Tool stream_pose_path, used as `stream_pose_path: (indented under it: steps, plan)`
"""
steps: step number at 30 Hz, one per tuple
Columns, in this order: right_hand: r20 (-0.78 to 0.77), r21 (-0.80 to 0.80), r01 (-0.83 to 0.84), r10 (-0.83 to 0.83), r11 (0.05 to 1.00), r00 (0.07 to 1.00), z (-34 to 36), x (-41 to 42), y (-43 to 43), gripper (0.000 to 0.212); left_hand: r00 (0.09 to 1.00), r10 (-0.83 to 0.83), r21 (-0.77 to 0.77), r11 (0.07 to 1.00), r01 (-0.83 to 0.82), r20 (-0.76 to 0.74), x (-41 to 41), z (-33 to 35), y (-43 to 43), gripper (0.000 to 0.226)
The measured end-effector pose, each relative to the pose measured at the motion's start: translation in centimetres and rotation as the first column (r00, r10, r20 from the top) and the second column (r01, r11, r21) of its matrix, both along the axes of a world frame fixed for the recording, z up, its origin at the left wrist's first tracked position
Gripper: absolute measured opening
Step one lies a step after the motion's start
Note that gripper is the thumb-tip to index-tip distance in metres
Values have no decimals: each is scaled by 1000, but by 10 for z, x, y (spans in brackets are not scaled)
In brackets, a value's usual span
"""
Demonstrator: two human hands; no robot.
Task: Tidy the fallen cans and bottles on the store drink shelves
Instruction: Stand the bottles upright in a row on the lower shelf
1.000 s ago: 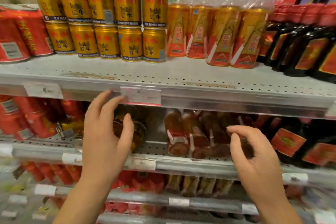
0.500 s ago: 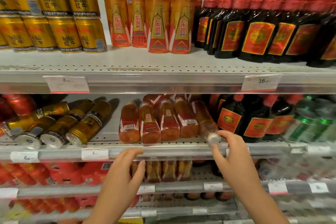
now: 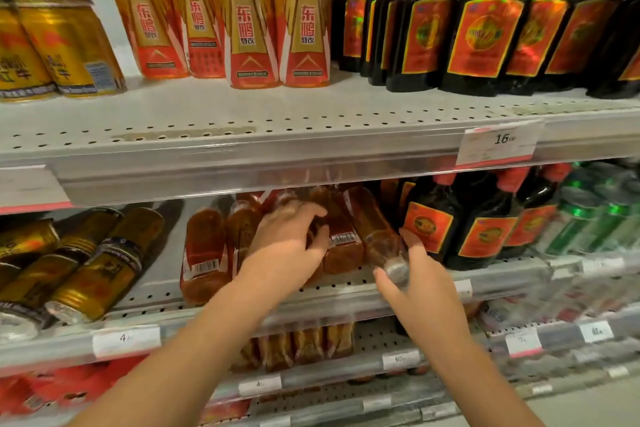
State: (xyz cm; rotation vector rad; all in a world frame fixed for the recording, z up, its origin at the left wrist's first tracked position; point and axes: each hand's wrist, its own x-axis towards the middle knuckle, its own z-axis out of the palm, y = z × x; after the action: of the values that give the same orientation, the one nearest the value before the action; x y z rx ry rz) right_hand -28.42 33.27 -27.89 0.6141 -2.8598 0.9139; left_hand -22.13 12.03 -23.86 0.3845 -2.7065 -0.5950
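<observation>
Since they've toppled, the amber plastic bottles with red labels (image 3: 204, 253) lie flat on the white perforated metal shelf (image 3: 166, 291), long axes running front to back and fanning slightly rightward. Left of them, gold metal cans (image 3: 104, 270) lie the same way, silver ends facing the aisle. Upright dark glass bottles with red labels (image 3: 429, 229) stand just right of the mess. The left hand (image 3: 291, 246) reaches over the row, fingers curled round a middle amber bottle (image 3: 341, 236), I think, it's blurry there. The right hand (image 3: 422, 291) pinches the neck end of the rightmost amber bottle (image 3: 377, 236), thumb against fingers, probably because the neck is the easiest lever for standing it up. Its clear cap (image 3: 394, 269) points out over the shelf lip toward the camera
</observation>
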Motion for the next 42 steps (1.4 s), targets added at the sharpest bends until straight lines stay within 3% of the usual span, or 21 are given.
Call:
stream_pose_path:
  steps: [5,12,17,23,26,28,30,34,40,42]
  plan:
    - [-48,43,-37,39,998,998,-12,-5,-3,85,970,42,-99,995,-18,238,-49,-7,-13,66]
    - [-16,-122,-118,117,985,993,-18,-10,9,61,958,61,-160,987,-16,280,-56,-14,-21,74]
    - [-106,-229,-116,94,967,990,-21,-4,16,64,951,134,-293,955,-48,279,-91,-5,-33,75]
    - [-254,-435,-123,9,892,967,-19,6,11,62,909,53,-120,993,-3,414,-120,-8,-52,93]
    - [-266,-474,-127,-4,871,964,-15,11,1,59,958,1,165,985,-50,286,-122,-9,-56,74]
    - [-261,-495,-109,-29,862,965,-7,14,-4,56,983,-80,393,919,9,165,-120,-6,-58,47]
    - [-293,-510,-105,-58,854,954,6,12,-5,52,991,-129,524,846,98,24,-115,-4,-54,32]
    - [-313,-456,-98,-56,884,948,32,3,-7,52,956,-174,552,785,280,-237,-101,5,-39,26]
    - [-269,-473,-93,-43,876,962,48,-5,-35,61,934,-92,542,793,279,-346,-85,8,-32,33]
    - [-278,-458,-93,-43,884,960,50,-7,-44,55,939,-103,569,772,283,-328,-78,9,-35,35]
